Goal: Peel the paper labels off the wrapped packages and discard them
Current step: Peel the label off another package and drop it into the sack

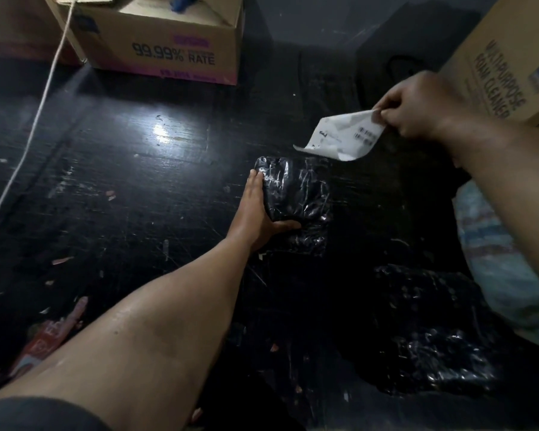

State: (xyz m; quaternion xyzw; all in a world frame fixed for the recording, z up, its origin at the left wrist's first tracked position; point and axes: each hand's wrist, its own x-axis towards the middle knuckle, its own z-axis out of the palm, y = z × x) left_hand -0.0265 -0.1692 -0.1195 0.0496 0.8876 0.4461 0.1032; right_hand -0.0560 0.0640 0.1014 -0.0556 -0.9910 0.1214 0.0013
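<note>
my left hand (259, 209) holds the black wrapped package (296, 197) down on the dark floor (122, 188), fingers straight along its left side, thumb curled under its near edge. my right hand (417, 104) pinches a corner of the white paper label (339, 135), which hangs free in the air just beyond the package's far right corner. another black package (433, 331) lies nearer me on the right. a cardboard box (168, 42) stands at the far edge, a second box (511, 63) far right.

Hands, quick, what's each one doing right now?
Left hand: grips the black wrapped package, fingers straight, thumb curled under it.
Right hand: pinches the peeled paper label.
</note>
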